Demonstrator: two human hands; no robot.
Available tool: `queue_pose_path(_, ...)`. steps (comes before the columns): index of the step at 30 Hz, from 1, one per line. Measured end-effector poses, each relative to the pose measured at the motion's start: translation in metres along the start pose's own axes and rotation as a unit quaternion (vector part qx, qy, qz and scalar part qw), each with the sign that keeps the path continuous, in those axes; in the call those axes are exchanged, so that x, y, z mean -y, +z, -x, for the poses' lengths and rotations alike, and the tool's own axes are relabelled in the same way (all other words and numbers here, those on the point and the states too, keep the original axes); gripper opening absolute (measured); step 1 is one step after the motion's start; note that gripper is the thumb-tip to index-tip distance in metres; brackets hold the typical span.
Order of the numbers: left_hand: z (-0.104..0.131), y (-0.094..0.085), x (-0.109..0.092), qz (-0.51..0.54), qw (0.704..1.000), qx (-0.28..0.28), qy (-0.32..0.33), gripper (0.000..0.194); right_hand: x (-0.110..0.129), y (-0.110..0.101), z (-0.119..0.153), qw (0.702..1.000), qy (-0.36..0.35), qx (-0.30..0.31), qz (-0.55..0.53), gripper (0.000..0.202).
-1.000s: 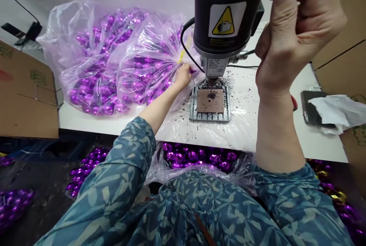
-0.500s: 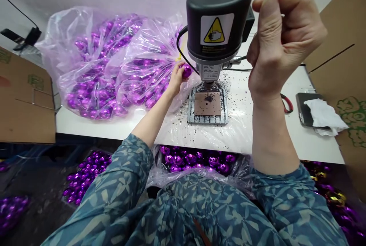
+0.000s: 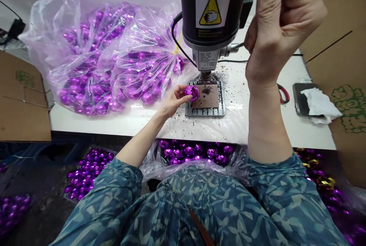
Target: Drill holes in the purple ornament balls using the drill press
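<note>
My left hand [image 3: 175, 100] pinches a shiny purple faceted ball [image 3: 192, 93], like a small disco-ball ornament. It is over the left edge of the brown square board [image 3: 211, 102], which lies on the slotted metal base [image 3: 222, 113] of a black bench drill press [image 3: 211, 17]. Dark shavings lie round the chuck [image 3: 205, 75], above the board. Raised on the machine's right side, my right hand [image 3: 281, 21] is closed round the end of the drill press lever [image 3: 239, 45]; its grip is hidden in my fingers.
Clear bags [image 3: 114, 59] of purple balls fill the table's left side. A bin of purple balls [image 3: 188, 150] sits below the front edge. At right are a red-handled tool [image 3: 283, 94], a phone [image 3: 301, 103] under tissue [image 3: 321, 105] and a cardboard box [image 3: 343, 71].
My left hand has brought the purple ball from beside the bag, down and right, to the board. My right hand stays on the lever. The whole view has shifted slightly.
</note>
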State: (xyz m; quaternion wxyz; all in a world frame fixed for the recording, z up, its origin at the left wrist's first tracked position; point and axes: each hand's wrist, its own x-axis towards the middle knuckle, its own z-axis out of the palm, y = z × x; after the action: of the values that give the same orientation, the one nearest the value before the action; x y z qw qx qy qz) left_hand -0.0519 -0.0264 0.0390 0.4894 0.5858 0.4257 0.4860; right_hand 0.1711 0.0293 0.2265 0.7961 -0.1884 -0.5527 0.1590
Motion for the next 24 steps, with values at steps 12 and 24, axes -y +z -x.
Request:
queue_pose_path(12, -0.036, 0.020, 0.031, -0.188, 0.978, -0.022, 0.086, 0.065, 0.006, 0.001, 0.005, 1.000, 0.017, 0.009, -0.017, 0.049)
queue_pose_path(24, -0.034, 0.040, 0.019, -0.222, 0.973, -0.001, 0.060, 0.062, 0.020, -0.002, 0.002, 0.995, 0.073, 0.024, -0.059, 0.056)
